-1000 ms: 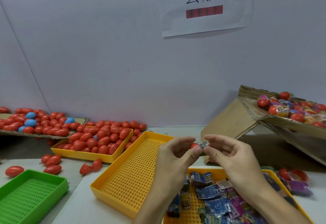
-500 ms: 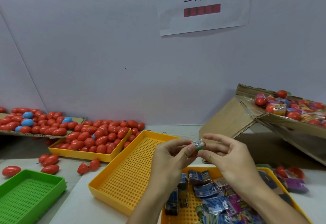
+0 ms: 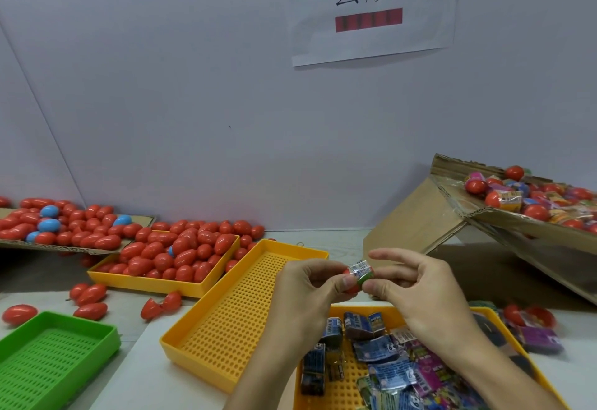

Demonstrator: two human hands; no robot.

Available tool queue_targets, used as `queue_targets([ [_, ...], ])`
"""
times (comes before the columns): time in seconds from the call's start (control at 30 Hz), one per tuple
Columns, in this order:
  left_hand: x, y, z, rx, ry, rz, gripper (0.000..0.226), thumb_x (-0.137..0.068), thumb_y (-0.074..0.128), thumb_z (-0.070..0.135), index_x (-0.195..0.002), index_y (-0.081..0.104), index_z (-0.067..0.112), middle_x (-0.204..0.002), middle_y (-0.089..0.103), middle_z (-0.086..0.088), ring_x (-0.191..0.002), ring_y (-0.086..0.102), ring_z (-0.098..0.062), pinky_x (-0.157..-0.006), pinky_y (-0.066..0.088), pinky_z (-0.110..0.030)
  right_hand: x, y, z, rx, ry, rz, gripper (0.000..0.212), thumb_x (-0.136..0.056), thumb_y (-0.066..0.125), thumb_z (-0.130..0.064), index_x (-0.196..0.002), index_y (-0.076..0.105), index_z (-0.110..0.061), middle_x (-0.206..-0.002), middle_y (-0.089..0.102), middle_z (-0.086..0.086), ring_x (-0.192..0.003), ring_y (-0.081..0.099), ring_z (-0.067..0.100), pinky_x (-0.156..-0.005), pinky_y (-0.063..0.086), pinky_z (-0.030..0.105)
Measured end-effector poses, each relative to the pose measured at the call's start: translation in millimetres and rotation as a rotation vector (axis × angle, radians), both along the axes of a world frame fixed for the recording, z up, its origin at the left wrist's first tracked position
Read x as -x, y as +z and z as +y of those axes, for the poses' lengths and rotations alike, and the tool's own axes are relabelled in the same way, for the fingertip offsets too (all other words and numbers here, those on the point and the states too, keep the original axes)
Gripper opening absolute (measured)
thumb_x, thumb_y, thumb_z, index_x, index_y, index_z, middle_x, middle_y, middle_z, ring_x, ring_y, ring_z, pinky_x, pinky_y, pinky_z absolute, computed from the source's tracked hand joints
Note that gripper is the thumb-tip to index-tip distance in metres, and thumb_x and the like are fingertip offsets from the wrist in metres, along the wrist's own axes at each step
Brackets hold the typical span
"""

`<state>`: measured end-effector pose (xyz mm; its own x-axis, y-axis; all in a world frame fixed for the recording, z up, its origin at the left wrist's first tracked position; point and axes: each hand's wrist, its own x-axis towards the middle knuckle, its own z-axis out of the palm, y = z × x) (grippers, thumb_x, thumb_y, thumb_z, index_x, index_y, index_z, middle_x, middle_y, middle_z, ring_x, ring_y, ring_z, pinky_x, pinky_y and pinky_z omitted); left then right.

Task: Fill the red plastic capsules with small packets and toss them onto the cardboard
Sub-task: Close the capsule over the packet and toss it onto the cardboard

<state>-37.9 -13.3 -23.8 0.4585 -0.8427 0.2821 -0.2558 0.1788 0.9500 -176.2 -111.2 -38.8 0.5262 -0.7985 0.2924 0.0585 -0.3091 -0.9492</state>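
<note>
we hold a red capsule [image 3: 352,280] in mid-air above the near trays, with a shiny folded packet [image 3: 362,271] bulging out of its open end; how its long axis runs we cannot tell, since our fingers cover most of it. our left hand [image 3: 310,293] pinches the capsule between thumb and curled fingers, and our right hand [image 3: 416,290] pinches the packet end with thumb and bent fingers, its index finger stretched out above. directly beneath, a yellow perforated tray [image 3: 384,311] holds a loose heap of glossy blue, purple and green packets. just to its left lies another yellow tray [image 3: 245,322], its grid of holes showing. a green slotted tray [image 3: 55,354] sits at the near left. farther left, a third yellow tray [image 3: 145,282] brims with smooth egg-shaped red capsules, and more lie on flat cardboard [image 3: 77,248] behind it, a few blue among them. at right, a tilted cardboard box [image 3: 420,216] carries round red capsules mixed with packets.
</note>
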Motion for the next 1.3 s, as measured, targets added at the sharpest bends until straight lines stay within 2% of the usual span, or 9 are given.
queue_targets([
  [0.13,2.3,-0.1,-0.5,0.01,0.012,-0.027,0.007,-0.087,0.072,0.018,-0.093,0.073,0.018,-0.087,0.076,-0.003,-0.083,0.074,-0.014,-0.073,0.058,-0.021,-0.1,-0.9,2.3,-0.083,0.095,-0.051,0.044,-0.067,0.079,-0.035,-0.11,0.069,-0.028,-0.095,0.077,-0.007,-0.089,0.074,0.011,-0.067,0.057,0.02],
  [0.2,2.8,1.1,0.4,0.019,-0.013,0.0,0.006,-0.084,0.072,0.022,-0.091,0.072,0.022,-0.087,0.077,0.0,-0.084,0.074,-0.013,-0.073,0.057,-0.019,0.2,-1.6,2.2,-0.13,0.124,-0.057,0.037,-0.066,0.077,-0.041,-0.101,0.073,-0.03,-0.096,0.078,-0.006,-0.09,0.074,0.012,-0.066,0.057,0.021],
  [0.3,3.1,4.1,3.2,0.011,-0.069,0.019,0.011,-0.08,0.073,0.026,-0.091,0.073,0.026,-0.089,0.077,0.009,-0.088,0.073,-0.008,-0.074,0.056,-0.016,-0.3,-2.0,0.5,-0.148,0.158,-0.04,0.024,-0.071,0.073,-0.043,-0.091,0.08,-0.031,-0.094,0.078,0.0,-0.09,0.073,0.012,-0.068,0.057,0.024],
  [0.43,2.5,3.3,3.8,-0.045,-0.029,-0.073,0.026,-0.083,0.076,0.009,-0.087,0.071,0.034,-0.086,0.076,0.018,-0.085,0.071,0.001,-0.071,0.051,-0.009,0.3,-1.9,-1.5,-0.136,0.144,-0.018,0.022,-0.069,0.073,-0.041,-0.087,0.081,-0.03,-0.089,0.078,0.003,-0.088,0.073,0.014,-0.069,0.058,0.025],
  [0.57,1.5,3.1,2.9,-0.087,0.015,-0.172,0.026,-0.084,0.076,0.007,-0.085,0.072,0.033,-0.085,0.076,0.016,-0.084,0.071,0.0,-0.073,0.052,-0.01,0.0,-3.1,-2.3,-0.089,0.114,0.018,0.007,-0.076,0.073,-0.03,-0.082,0.076,-0.03,-0.085,0.078,-0.002,-0.085,0.074,0.013,-0.068,0.059,0.022],
  [0.77,-5.1,2.2,5.0,-0.162,0.159,-0.363,0.019,-0.082,0.079,0.015,-0.096,0.076,0.028,-0.085,0.071,0.018,-0.082,0.065,0.005,-0.073,0.05,-0.009,4.7,-1.1,-8.3,-0.054,-0.028,0.046,0.011,-0.089,0.07,-0.011,-0.095,0.074,-0.019,-0.08,0.077,-0.001,-0.075,0.074,0.015,-0.065,0.058,0.021],
  [0.97,-6.6,1.8,3.9,-0.125,0.111,-0.251,0.025,-0.08,0.081,0.015,-0.085,0.07,0.037,-0.083,0.074,0.016,-0.082,0.068,0.004,-0.072,0.053,-0.01,1.9,-1.2,-2.8,-0.022,0.006,0.058,0.02,-0.085,0.073,-0.019,-0.104,0.073,-0.014,-0.082,0.077,-0.005,-0.079,0.073,0.009,-0.064,0.056,0.017],
  [1.07,-5.2,0.6,3.0,-0.137,0.098,-0.237,0.025,-0.08,0.081,0.016,-0.089,0.07,0.037,-0.085,0.074,0.016,-0.084,0.067,0.004,-0.072,0.053,-0.01,2.0,0.8,-1.8,-0.042,0.013,-0.005,0.03,-0.076,0.074,-0.027,-0.105,0.068,-0.024,-0.084,0.077,-0.013,-0.079,0.073,0.007,-0.063,0.055,0.015],
  [1.3,-4.5,2.2,4.2,-0.113,0.079,-0.19,0.025,-0.081,0.08,0.015,-0.088,0.069,0.037,-0.085,0.074,0.015,-0.084,0.069,0.002,-0.072,0.053,-0.011,3.3,3.6,-1.7,-0.057,0.062,-0.04,0.042,-0.069,0.075,-0.031,-0.105,0.058,-0.017,-0.084,0.077,0.005,-0.078,0.074,0.017,-0.064,0.056,0.021],
])
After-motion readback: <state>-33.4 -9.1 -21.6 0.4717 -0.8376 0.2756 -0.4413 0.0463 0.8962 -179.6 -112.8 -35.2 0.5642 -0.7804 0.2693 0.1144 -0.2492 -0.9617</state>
